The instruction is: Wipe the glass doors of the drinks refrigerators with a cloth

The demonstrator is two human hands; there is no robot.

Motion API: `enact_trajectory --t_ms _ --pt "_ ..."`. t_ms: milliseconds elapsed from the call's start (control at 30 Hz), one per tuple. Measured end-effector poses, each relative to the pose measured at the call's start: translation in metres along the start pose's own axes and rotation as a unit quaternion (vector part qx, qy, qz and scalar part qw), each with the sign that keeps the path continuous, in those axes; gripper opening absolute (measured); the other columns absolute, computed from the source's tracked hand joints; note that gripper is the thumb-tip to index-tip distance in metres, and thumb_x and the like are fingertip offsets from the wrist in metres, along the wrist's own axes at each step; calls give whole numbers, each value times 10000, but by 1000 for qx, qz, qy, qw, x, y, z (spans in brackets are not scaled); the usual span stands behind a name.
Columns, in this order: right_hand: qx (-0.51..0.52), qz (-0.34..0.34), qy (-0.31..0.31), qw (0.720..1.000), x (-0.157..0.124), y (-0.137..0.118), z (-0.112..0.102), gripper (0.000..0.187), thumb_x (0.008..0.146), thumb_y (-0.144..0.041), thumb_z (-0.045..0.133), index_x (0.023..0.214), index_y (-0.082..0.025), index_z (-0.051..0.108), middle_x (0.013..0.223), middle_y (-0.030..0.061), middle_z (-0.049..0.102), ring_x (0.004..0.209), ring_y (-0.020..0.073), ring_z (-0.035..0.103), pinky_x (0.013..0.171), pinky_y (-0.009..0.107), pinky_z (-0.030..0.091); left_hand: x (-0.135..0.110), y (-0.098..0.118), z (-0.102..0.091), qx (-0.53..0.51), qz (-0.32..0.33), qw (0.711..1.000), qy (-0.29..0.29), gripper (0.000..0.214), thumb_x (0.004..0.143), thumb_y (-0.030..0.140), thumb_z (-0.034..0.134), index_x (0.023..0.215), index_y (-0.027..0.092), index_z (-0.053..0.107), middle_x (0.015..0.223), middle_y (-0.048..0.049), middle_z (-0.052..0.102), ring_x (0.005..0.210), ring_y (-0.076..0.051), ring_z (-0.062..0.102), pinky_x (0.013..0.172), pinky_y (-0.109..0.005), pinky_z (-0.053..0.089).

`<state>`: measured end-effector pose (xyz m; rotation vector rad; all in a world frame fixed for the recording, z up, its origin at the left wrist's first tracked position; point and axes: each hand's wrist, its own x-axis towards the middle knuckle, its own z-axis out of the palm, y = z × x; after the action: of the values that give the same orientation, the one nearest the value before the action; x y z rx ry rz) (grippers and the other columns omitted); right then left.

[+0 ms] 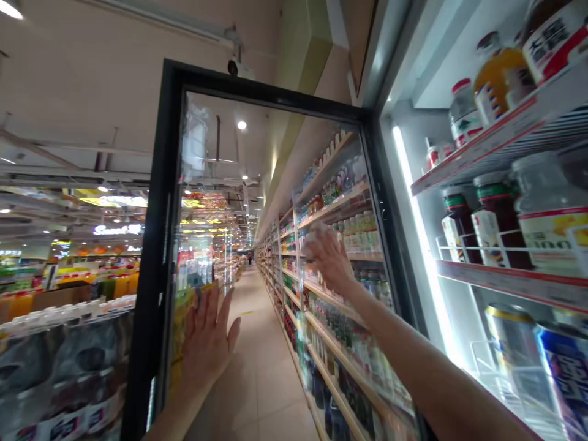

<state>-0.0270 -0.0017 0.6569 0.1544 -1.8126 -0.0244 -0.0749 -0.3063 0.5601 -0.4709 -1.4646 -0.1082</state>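
Observation:
A glass fridge door with a black frame (pixel 156 245) stands swung open in front of me. My left hand (pixel 206 343) lies flat against the lower part of the glass, fingers spread and pointing up, holding nothing. My right hand (pixel 328 257) reaches further up the pane, with my forearm stretched across from the lower right. Its fingers press a pale wad, perhaps a cloth (pixel 316 236), against the glass; motion blur hides what it is.
The open fridge (pixel 505 282) on my right holds juice bottles (pixel 498 73) on wire shelves, dark bottles (pixel 496 220) lower down and cans (pixel 519 349) at the bottom. A tiled aisle (pixel 261 367) and long drink shelves (pixel 340 202) show through the glass. Packed bottles (pixel 59 367) stand at the left.

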Motion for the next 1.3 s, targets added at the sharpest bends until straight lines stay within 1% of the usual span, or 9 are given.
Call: enact_trajectory --t_ms 67,133,300,367,567,767,967,1167,1300 --pt "-12 178 41 983 5 21 -9 458 901 -218 362 1347 -226 465 1502 104 318 1390 304 252 1076 569 260 -1 0 1 -3 -1 1000 -1 644 902 286 414 1471 237 114 1530 -109 190 1411 -288 186 1118 -525 196" --pt "-16 231 60 971 8 24 -12 465 903 -220 352 1356 -204 455 1497 127 320 1378 321 272 1058 574 284 -1 1 1 -8 0 1000 2 648 900 284 417 1471 237 113 1532 -107 186 1413 -289 177 1119 -530 189" --pt "13 -124 -1 992 -4 -35 9 438 887 -268 451 1320 -325 486 1508 13 322 1409 254 212 1117 500 210 0 1 0 -4 6 1000 4 636 902 277 402 1471 225 124 1531 -111 187 1416 -285 171 1118 -531 188" --pt "15 -179 -7 984 -14 -41 17 434 886 -270 461 1309 -360 487 1499 -14 342 1407 229 217 1130 492 170 -1 0 0 1 10 1000 4 642 901 278 403 1472 218 115 1530 -115 188 1416 -285 170 1117 -530 193" --pt "7 172 130 976 -47 -25 34 454 918 -232 328 1350 -212 468 1488 138 333 1393 321 233 1044 580 263 -1 0 1 17 12 1000 8 663 896 278 430 1472 224 107 1521 -113 221 1412 -277 185 1118 -523 199" --pt "50 -152 44 986 -83 -64 48 397 871 -266 470 1249 -365 542 1454 -6 414 1395 225 250 1132 503 154 -4 1 2 1 0 1000 -9 661 896 273 444 1470 225 119 1520 -129 215 1415 -281 170 1120 -530 196" --pt "9 181 118 976 -101 -26 41 441 902 -224 355 1319 -227 502 1482 116 349 1398 294 227 1079 562 224 -45 27 -2 9 -1 999 -51 641 914 313 427 1468 223 119 1510 -149 225 1420 -293 123 1115 -552 186" --pt "71 -118 5 990 -133 -65 45 402 865 -248 471 1246 -348 547 1467 -2 394 1411 230 209 1132 501 148 -49 31 -9 -2 -5 998 -56 659 905 290 449 1466 252 105 1523 -135 193 1414 -294 160 1116 -564 173" --pt "35 107 81 990 -150 -43 47 418 889 -195 374 1269 -258 538 1459 86 392 1399 274 236 1083 560 218 -66 37 -14 -24 -3 998 -64 661 901 283 440 1466 266 98 1529 -113 182 1414 -295 160 1117 -569 176"
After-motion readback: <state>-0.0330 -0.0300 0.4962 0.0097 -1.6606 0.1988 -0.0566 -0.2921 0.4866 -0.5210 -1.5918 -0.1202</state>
